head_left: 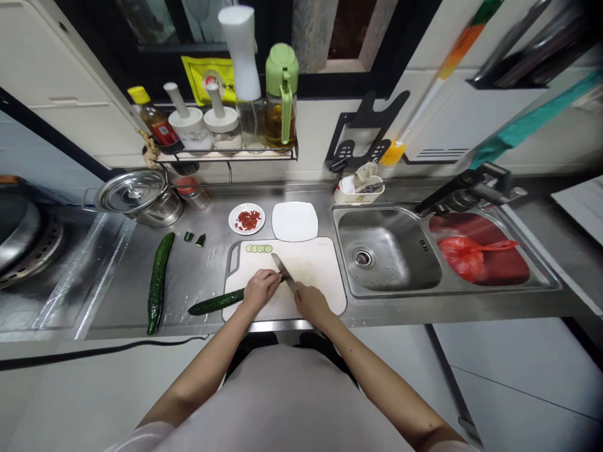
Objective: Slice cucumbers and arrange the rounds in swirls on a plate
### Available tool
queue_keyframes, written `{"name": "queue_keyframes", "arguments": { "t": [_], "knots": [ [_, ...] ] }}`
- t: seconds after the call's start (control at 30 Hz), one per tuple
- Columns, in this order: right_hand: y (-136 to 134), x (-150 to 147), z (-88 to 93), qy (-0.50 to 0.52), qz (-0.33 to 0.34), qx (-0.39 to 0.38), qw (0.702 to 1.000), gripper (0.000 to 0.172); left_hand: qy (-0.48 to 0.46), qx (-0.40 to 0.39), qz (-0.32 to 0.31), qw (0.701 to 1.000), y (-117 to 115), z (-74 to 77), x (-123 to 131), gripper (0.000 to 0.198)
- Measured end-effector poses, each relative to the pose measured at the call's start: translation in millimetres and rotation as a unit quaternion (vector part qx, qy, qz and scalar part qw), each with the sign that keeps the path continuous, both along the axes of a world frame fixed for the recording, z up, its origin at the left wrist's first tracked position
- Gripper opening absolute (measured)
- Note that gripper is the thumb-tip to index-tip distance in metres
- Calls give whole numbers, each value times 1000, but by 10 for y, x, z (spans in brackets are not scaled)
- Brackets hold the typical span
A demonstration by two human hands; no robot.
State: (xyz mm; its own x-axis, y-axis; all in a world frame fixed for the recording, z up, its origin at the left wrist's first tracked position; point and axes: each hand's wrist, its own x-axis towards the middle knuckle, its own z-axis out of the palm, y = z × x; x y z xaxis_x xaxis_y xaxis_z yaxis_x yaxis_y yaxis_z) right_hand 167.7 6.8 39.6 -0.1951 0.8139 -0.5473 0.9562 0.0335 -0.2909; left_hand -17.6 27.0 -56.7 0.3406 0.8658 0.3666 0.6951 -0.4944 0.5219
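Observation:
My left hand point(262, 289) is closed round the cut end of a long green cucumber point(217, 303), which lies partly on the white cutting board point(325, 263) and sticks out past its left edge. The handle of a kitchen knife point(283, 271) is in my right hand point(313, 304); its blade points up and to the left, against the cucumber's end by my left fingers. Several round cucumber slices point(259, 248) lie in a row at the board's upper left. Whether the blade has entered the cucumber I cannot tell.
A whole cucumber point(160, 282) and two cucumber ends point(200, 240) lie left of the board. Behind it are a plate of small red pieces point(247, 219) and a white square plate point(294, 221). A double sink point(391, 251) borders the right; a lidded pot point(141, 198) stands back left.

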Motion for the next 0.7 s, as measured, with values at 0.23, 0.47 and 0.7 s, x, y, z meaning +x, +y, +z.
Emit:
{"name": "queue_keyframes", "arguments": {
  "t": [0.23, 0.47, 0.7],
  "knots": [
    [34, -14, -4, 5, 6, -8, 1000, 31, 3, -5, 2, 1000, 11, 8, 3, 19],
    [-22, 11, -18, -4, 5, -19, 1000, 31, -1, -15, 0, 1000, 12, 5, 7, 19],
    [27, -26, -9, 2, 13, -17, 1000, 32, -2, -9, -2, 1000, 18, -4, 3, 21]
  ]
}}
